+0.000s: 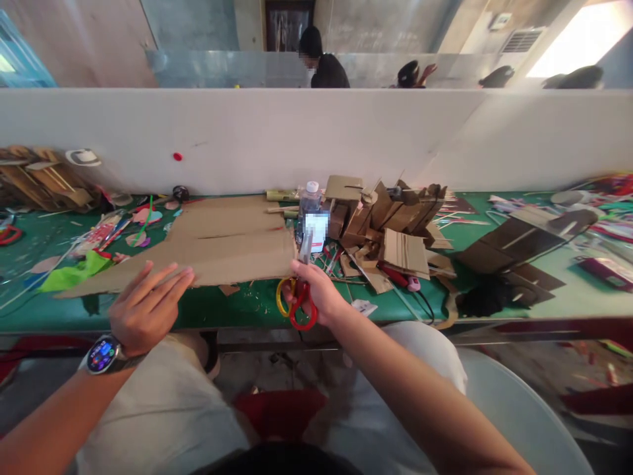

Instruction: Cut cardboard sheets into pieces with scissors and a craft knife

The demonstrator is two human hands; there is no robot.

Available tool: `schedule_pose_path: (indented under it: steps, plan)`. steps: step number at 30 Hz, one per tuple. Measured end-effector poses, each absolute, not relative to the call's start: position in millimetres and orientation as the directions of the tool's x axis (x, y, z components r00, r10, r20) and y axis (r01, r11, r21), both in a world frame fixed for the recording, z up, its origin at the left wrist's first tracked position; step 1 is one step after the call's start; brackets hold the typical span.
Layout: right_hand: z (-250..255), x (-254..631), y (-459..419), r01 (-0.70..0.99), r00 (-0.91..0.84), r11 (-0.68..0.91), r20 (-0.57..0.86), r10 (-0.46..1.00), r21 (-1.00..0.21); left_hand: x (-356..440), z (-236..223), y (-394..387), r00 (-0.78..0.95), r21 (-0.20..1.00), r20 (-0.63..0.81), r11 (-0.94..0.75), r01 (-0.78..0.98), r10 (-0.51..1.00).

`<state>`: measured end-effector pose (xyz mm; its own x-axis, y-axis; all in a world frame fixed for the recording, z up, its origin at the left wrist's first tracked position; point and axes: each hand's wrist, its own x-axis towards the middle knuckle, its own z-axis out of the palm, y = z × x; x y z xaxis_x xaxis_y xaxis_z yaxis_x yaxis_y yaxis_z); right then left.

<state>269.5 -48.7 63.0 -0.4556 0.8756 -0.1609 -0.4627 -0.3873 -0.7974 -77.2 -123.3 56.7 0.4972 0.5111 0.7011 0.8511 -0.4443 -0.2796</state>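
A large flat cardboard sheet [237, 254] with a crease across it lies on the green table. Across its near left edge my left hand [148, 303] rests with fingers stretched out and a watch [103, 354] on the wrist. My right hand [319, 290] grips a pair of scissors [302, 310] with red and yellow handles, blades pointing away from me, just off the sheet's right edge. Beyond the blades a phone [315, 231] with a lit screen leans by a clear bottle [310, 198] with a white cap.
Cut cardboard pieces [405, 251] and a pink-and-red tool [413, 284] with a cord lie to the right. A cardboard construction [524, 241] stands farther right. Green crepe-like material [79, 272] and craft bits are at left. A white partition [316, 132] runs behind; people are beyond it.
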Motion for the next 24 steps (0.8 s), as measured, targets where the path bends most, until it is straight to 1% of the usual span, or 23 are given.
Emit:
schedule_pose_path:
  steps: [4,7,8,9,10,11,12,13,14,15,16,17,18,19,21,24]
  plan:
    - [45.7,270.9,-39.4,-0.426,-0.436,-0.387,-0.189,0.880,-0.817,-71.6,41.4,-132.9,0.541,-0.112,0.602,-0.608,0.786,0.588]
    - [38.3,270.4,-33.8,-0.439,-0.413,-0.382,-0.195,0.890,-0.813,-53.8,30.4,-147.1,0.528,-0.010,0.580,-0.642,0.766,0.620]
    - [37.5,269.9,-32.7,-0.446,-0.411,-0.381,-0.193,0.891,-0.810,-44.5,26.8,-153.3,0.532,0.053,0.570,-0.674,0.737,0.627]
    - [37.5,269.3,-32.1,-0.454,-0.411,-0.381,-0.190,0.891,-0.805,-33.8,23.0,-159.5,0.517,0.169,0.548,-0.692,0.702,0.658]
    - [38.1,268.9,-31.9,-0.463,-0.414,-0.382,-0.186,0.891,-0.800,-22.0,19.2,-165.2,0.501,0.318,0.499,-0.687,0.653,0.707]
    - [39.1,268.7,-32.2,-0.472,-0.418,-0.384,-0.182,0.890,-0.794,-9.6,15.3,-169.6,0.475,0.496,0.403,-0.622,0.606,0.783]
    - [40.5,268.7,-32.8,-0.481,-0.423,-0.385,-0.177,0.889,-0.788,2.9,11.4,-172.1,0.438,0.675,0.256,-0.484,0.557,0.862]
    - [42.2,269.1,-33.8,-0.490,-0.426,-0.386,-0.172,0.888,-0.781,14.8,7.7,-172.2,0.408,0.824,0.095,-0.302,0.479,0.908]
    - [44.1,269.9,-35.1,-0.499,-0.429,-0.386,-0.167,0.888,-0.776,25.9,4.2,-169.7,0.406,0.929,-0.041,-0.114,0.352,0.913]
    - [46.3,271.1,-36.6,-0.507,-0.430,-0.386,-0.162,0.888,-0.771,35.9,1.2,-164.7,0.422,0.980,-0.132,0.055,0.190,0.897]
    - [48.7,272.7,-38.3,-0.512,-0.431,-0.386,-0.159,0.888,-0.767,44.6,-1.3,-157.7,0.425,0.983,-0.175,0.184,0.021,0.888]
    - [51.1,274.5,-40.1,-0.516,-0.432,-0.386,-0.156,0.888,-0.765,52.2,-3.1,-149.2,0.383,0.956,-0.185,0.256,-0.146,0.905]
    - [53.6,276.5,-42.1,-0.516,-0.435,-0.387,-0.155,0.887,-0.764,58.6,-4.2,-140.0,0.334,0.917,-0.161,0.266,-0.296,0.928]
    - [55.9,278.5,-44.0,-0.512,-0.440,-0.389,-0.156,0.885,-0.766,64.0,-4.5,-130.9,0.281,0.886,-0.136,0.243,-0.394,0.950]
    - [59.2,282.5,-47.6,-0.492,-0.452,-0.397,-0.162,0.877,-0.775,72.0,-3.3,-115.4,0.229,0.869,-0.072,0.174,-0.463,0.971]
    - [60.8,288.6,-51.2,-0.446,-0.454,-0.399,-0.182,0.872,-0.801,76.8,1.9,-102.7,0.155,0.887,0.018,0.056,-0.458,0.988]
